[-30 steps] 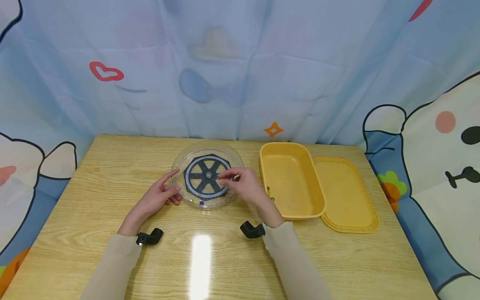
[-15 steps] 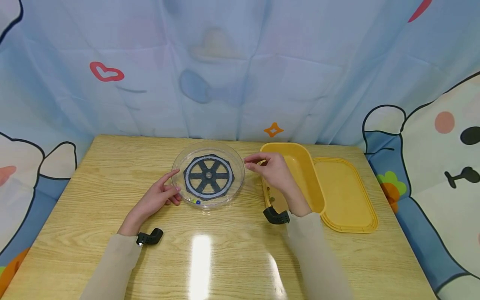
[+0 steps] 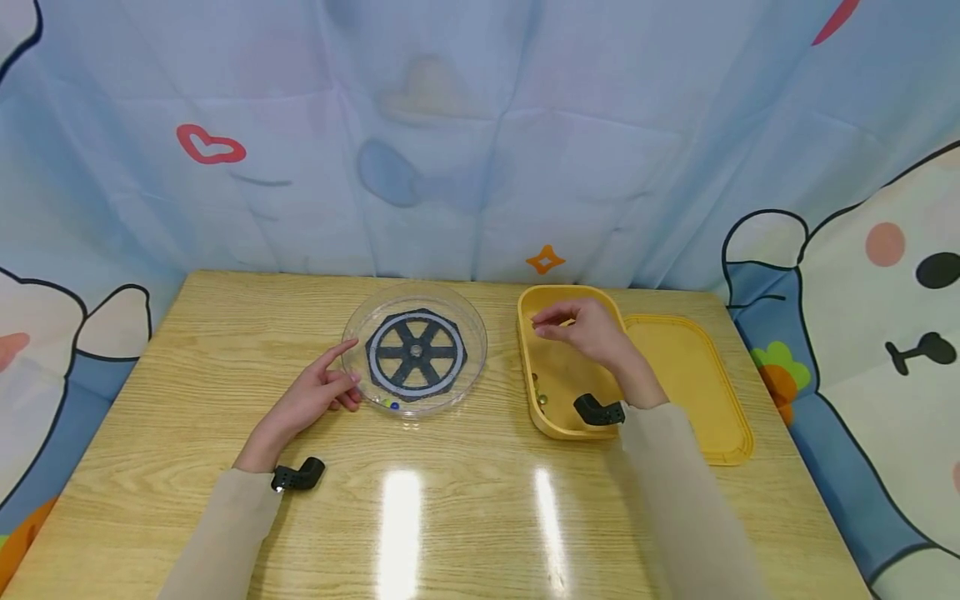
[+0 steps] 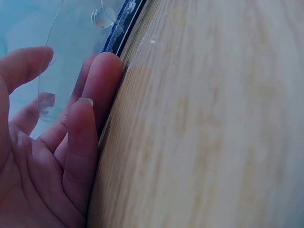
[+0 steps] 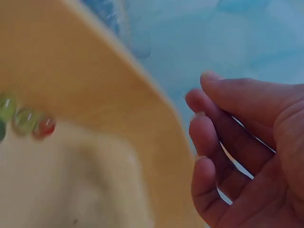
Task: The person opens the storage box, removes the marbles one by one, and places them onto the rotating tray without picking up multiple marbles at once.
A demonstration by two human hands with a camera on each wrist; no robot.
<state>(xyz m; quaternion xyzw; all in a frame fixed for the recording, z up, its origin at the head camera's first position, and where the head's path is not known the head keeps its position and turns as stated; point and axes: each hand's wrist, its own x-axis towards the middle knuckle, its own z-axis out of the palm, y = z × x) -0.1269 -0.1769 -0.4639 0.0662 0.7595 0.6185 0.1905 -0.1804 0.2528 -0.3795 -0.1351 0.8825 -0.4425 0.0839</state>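
On the table stands a clear round dish (image 3: 474,385) with a dark six-spoked wheel shape (image 3: 416,351) in it. Near its front wall lie a blue marble (image 3: 394,406) and a yellowish one (image 3: 386,402). My left hand (image 3: 315,395) rests at the dish's left rim, index finger extended over the edge. Above the yellow box (image 3: 558,431) hovers my right hand (image 3: 592,333), fingers loosely bent and thumb near the index fingertip. I see nothing between these tips. Several marbles (image 5: 24,120), green and reddish, lie along the box's inner wall.
A yellow lid (image 3: 705,375) lies flat to the right of the box, partly behind my right forearm. The wooden table (image 3: 465,508) reaches back to a blue patterned curtain (image 3: 450,167). Both wrists wear black cameras.
My right hand has moved right, from over the dish to above the yellow box. The blue marble has rolled slightly left in the dish. My left hand has stayed put.
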